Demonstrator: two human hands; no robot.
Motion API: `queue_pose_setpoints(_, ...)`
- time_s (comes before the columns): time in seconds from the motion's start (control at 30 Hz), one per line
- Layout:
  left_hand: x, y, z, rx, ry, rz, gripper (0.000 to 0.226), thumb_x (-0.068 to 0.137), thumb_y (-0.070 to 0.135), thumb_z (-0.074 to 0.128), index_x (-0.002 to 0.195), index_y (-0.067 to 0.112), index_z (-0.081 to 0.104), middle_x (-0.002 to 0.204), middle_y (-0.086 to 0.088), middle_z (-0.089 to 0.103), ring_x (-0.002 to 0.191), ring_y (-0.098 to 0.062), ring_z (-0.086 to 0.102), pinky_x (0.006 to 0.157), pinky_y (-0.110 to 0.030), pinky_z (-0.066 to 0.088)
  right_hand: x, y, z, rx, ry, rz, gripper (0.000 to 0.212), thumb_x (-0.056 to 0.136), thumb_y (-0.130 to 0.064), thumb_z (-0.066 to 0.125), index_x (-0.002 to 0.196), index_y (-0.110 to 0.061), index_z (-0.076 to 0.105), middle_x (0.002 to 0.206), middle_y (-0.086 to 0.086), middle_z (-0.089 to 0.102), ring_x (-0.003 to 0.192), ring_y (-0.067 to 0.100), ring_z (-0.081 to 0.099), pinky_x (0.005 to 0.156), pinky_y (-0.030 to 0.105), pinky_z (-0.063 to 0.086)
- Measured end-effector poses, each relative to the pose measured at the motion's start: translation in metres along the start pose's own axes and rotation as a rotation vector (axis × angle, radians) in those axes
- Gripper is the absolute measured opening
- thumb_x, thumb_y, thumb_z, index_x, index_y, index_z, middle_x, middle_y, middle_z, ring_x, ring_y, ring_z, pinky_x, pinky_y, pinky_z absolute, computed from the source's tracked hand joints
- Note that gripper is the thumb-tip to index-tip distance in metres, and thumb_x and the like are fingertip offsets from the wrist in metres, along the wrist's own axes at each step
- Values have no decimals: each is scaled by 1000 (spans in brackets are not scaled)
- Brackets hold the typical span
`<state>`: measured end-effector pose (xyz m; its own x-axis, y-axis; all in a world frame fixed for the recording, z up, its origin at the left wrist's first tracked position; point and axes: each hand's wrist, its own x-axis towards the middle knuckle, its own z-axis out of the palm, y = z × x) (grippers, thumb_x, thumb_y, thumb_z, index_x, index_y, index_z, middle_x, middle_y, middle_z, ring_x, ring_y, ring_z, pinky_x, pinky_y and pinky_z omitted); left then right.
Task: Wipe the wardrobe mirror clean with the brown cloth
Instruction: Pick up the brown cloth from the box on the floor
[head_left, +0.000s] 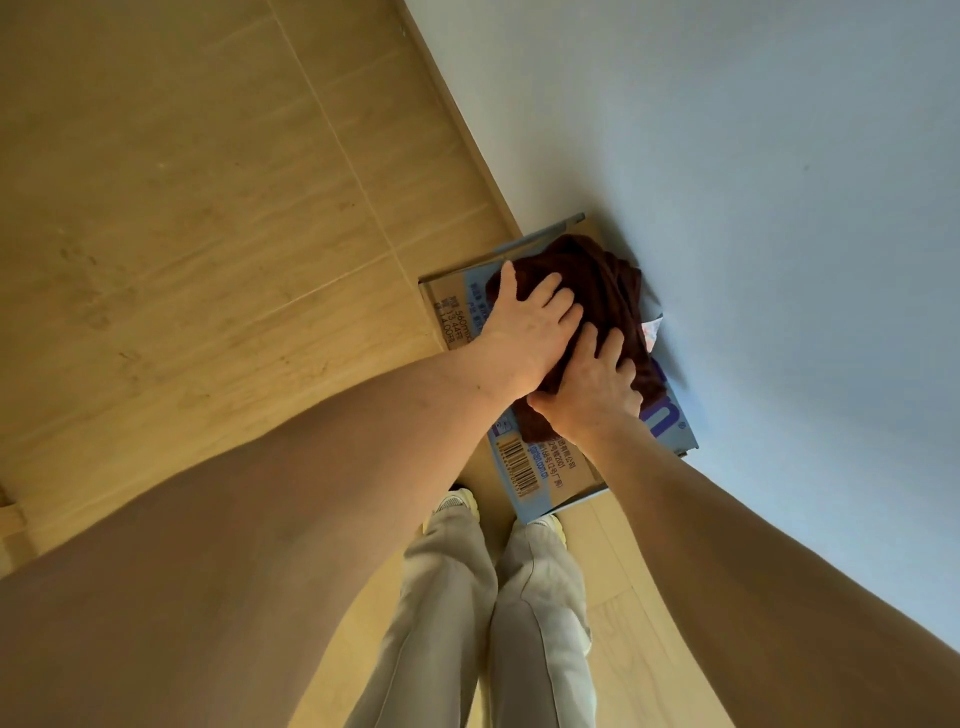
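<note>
The brown cloth (605, 283) lies bunched on a cardboard box (535, 470) on the floor, close against the white wall. My left hand (530, 325) lies on the cloth's near left part, thumb spread out and fingertips curled down into the folds. Just below and to its right, my right hand (592, 387) grips the cloth's near edge with curled fingers, its thumb tucked under the fabric. No wardrobe mirror is in view.
The box carries blue print and a barcode. A white wall (753, 208) fills the right side, with a wooden skirting strip along its foot. Tan wood-look floor (208, 208) spreads to the left. My legs and pale shoes (457, 501) stand just before the box.
</note>
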<state>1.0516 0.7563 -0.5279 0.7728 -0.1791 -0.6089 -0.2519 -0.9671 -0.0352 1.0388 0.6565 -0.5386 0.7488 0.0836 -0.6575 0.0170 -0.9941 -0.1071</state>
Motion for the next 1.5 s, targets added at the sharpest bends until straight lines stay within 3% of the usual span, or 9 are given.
queue_pose_setpoints(0.33,4,4,-5,154,61,10,82,84,29,65,149,10,18,142,-9,32,129,-27,30,100,-46,33,5,9,-13,140,118,-136,73,83,-8,64,142,-12,22,125,18,48,109,36,53,89,48,50)
queue_pose_setpoints(0.53,-11,12,-7,107,122,-51,33,87,24,63,119,18,57,118,-4,54,112,-25,47,97,-41,32,-7,12,-40,-79,143,-221,21,87,-19,59,107,-14,59,101,8,56,81,23,51,70,34,45)
queue_pose_setpoints(0.7,-32,2,-26,-100,209,-106,41,82,21,68,122,22,55,134,-13,36,127,-33,32,100,-56,31,-25,11,-42,-157,102,-237,54,78,-41,66,124,-18,50,124,6,48,120,28,40,99,46,34)
queue_pose_setpoints(0.93,-76,-11,-63,-451,307,-124,48,81,18,69,122,17,46,123,-13,39,99,-30,52,69,-35,39,-54,-7,-62,162,180,-273,102,66,-46,77,145,-23,16,145,3,28,132,28,32,102,53,37)
queue_pose_setpoints(1.03,-104,-23,-88,-486,332,-151,51,79,18,72,122,16,45,123,-12,39,96,-29,54,70,-33,43,-68,-22,-87,225,205,-334,78,78,-31,71,141,-21,28,130,10,44,111,32,53,84,44,49)
queue_pose_setpoints(1.17,-138,-34,-117,-488,362,-236,60,79,16,72,129,15,39,126,-12,41,101,-29,55,71,-32,44,-88,-39,-131,120,280,-441,23,86,-20,57,108,-13,57,90,6,49,78,23,54,63,33,40)
queue_pose_setpoints(1.3,-176,-42,-147,-497,312,-344,67,82,9,67,138,15,29,111,-10,52,93,-25,53,67,-34,39,-120,-58,-169,-61,337,-574,17,86,-20,57,101,-12,60,88,5,46,78,23,49,68,34,42)
queue_pose_setpoints(1.43,-225,-56,-185,-329,297,-494,9,90,10,53,97,10,59,72,1,48,61,-15,44,61,-31,35,-157,-82,-210,-252,474,-737,18,85,-19,53,98,-12,64,96,8,57,96,27,49,78,35,34)
queue_pose_setpoints(1.5,-250,-58,-201,-203,336,-555,9,93,17,50,87,16,56,66,4,42,63,-15,43,69,-33,31,-179,-92,-230,-258,498,-820,20,85,-19,56,100,-10,65,101,8,57,101,26,47,81,34,37)
